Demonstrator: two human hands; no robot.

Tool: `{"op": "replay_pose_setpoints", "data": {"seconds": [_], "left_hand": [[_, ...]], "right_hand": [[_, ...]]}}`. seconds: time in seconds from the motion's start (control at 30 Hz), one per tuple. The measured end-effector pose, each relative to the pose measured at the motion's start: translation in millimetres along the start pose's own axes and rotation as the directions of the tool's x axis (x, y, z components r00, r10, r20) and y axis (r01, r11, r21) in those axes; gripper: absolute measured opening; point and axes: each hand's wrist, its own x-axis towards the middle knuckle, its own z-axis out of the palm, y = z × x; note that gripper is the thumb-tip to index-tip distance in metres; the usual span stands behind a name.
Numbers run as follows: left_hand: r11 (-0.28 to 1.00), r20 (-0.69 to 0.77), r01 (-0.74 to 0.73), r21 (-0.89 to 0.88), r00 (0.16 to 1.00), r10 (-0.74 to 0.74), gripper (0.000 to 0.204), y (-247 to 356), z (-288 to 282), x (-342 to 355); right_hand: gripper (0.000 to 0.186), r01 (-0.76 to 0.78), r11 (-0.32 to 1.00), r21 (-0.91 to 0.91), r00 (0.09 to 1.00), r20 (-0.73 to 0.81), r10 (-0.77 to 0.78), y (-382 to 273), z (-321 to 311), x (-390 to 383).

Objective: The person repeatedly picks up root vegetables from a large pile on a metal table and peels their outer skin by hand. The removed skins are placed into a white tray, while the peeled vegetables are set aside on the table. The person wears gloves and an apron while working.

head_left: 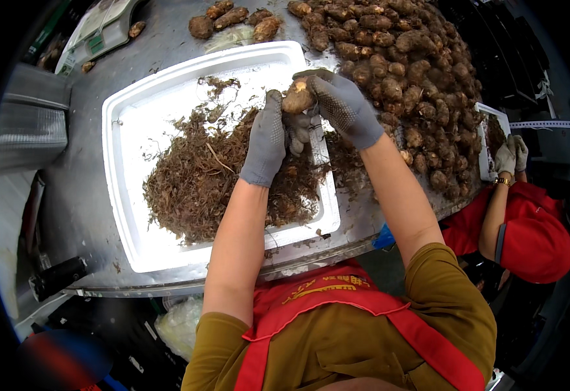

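I wear grey dotted gloves on both hands. My left hand (265, 140) and my right hand (342, 107) are closed around a brown, hairy taro corm (298, 98) with a pale patch on top, held over the right part of a white foam tray (118, 189). My left thumb points up beside the corm, and some fingers are tucked beneath it. Brown fibrous peelings (187, 182) lie heaped in the tray below and left of my hands, some spilling past its right rim.
A large pile of corms (422, 98) covers the right of the metal table (76, 208). Several loose corms (229, 19) and a scale (92, 36) are at the back. At right, a co-worker in red (532, 234) has gloved hands at a smaller white tray (485, 169).
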Motion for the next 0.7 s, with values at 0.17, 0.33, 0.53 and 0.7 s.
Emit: {"op": "replay_pose_setpoints", "data": {"seconds": [0.17, 0.33, 0.53, 0.7], "left_hand": [[0.998, -0.002, -0.01, -0.055, 1.0, 0.01, 0.045, -6, -7, 5], [0.998, 0.038, -0.048, 0.052, 0.998, 0.046, 0.039, -8, -7, 7], [0.997, 0.048, -0.077, -0.027, 0.996, 0.079, 0.036, -7, -9, 8], [0.998, 0.007, -0.051, 0.028, 0.999, 0.051, 0.042, -4, -3, 4]], "right_hand": [[0.049, 0.027, 1.0, -0.001, 0.999, 0.019, -0.027, -6, 4, 18], [0.036, 0.608, 0.589, -0.532, 0.772, 0.225, -0.594, -11, 23, 114], [0.035, 0.204, 0.97, -0.133, 0.978, -0.025, -0.209, -16, 27, 64], [0.034, 0.111, 0.935, -0.336, 0.832, -0.484, -0.272, -14, -74, 24]]}}
